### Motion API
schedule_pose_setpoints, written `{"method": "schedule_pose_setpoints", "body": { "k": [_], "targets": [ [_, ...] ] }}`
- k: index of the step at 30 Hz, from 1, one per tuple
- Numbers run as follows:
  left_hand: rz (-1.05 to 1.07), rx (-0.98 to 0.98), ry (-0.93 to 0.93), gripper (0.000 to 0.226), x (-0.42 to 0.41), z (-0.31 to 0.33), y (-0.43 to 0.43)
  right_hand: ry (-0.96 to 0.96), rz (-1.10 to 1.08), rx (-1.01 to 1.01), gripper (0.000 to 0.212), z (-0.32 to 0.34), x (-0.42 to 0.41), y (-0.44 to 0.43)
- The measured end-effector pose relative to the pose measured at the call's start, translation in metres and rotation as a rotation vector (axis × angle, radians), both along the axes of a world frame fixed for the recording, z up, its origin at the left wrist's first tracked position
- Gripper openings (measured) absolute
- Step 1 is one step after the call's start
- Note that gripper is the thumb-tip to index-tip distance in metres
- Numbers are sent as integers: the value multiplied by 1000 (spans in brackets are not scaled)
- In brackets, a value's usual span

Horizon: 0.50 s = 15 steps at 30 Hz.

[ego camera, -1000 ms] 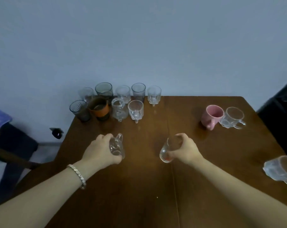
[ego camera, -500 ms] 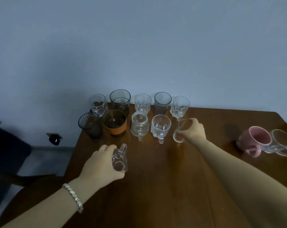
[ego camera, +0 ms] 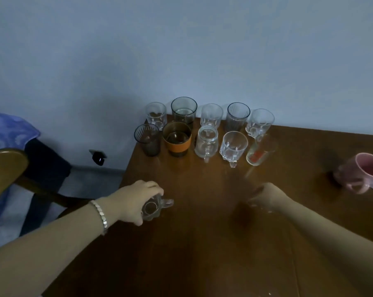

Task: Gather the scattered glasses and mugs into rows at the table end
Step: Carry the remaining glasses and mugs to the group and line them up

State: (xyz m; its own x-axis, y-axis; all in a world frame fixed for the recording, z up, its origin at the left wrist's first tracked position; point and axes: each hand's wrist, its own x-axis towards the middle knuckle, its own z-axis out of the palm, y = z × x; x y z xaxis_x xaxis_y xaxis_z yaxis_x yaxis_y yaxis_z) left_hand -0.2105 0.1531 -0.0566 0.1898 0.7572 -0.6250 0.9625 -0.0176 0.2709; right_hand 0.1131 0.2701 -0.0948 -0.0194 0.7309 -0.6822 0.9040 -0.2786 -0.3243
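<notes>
Your left hand (ego camera: 136, 202), in the lower left of the frame, is clamped around a small clear glass mug with a handle (ego camera: 154, 207), held tilted just above the brown wooden table (ego camera: 202, 254). Your right hand (ego camera: 267, 197), at lower centre, is blurred and empty, its fingers loosely apart. In the upper centre stand two rows of empty vessels; the clear tumbler with a red print (ego camera: 259, 152) ends the front row. A pink ceramic mug (ego camera: 361, 173) stands at the right edge, also empty.

- The left hand (ego camera: 136, 203) reaches in from the near left, forearm bare, a beaded bracelet (ego camera: 100, 215) on the wrist, fingers curled down over a small glass mug (ego camera: 154, 207).
- The right hand (ego camera: 267, 195), blurred, reaches in from the near right, fingers loosely spread, holding nothing.
</notes>
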Motion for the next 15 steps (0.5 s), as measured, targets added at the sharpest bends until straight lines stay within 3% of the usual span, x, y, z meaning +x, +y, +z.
{"method": "schedule_pose_setpoints", "body": {
  "k": [4, 6, 8, 11, 13, 15],
  "targets": [
    [-201, 29, 81, 79, -6, 0, -14, 16, 57, -26, 48, 2, -15, -41],
    [-138, 96, 79, 84, -6, -2, -23, 2, 106, -10, 48, 7, -24, -59],
    [157, 166, 5, 88, 1, -7, -35, 1, 136, 1, 47, 15, -31, -75],
    [784, 145, -140, 104, 23, -14, -45, 21, 162, -4, 47, 21, -38, -92],
    [929, 135, -126, 109, 35, -23, -46, 13, 180, -21, 46, 23, -40, -103],
    [940, 222, -92, 98, 35, -30, -44, -12, 202, -29, 45, 23, -41, -112]
  ]
}}
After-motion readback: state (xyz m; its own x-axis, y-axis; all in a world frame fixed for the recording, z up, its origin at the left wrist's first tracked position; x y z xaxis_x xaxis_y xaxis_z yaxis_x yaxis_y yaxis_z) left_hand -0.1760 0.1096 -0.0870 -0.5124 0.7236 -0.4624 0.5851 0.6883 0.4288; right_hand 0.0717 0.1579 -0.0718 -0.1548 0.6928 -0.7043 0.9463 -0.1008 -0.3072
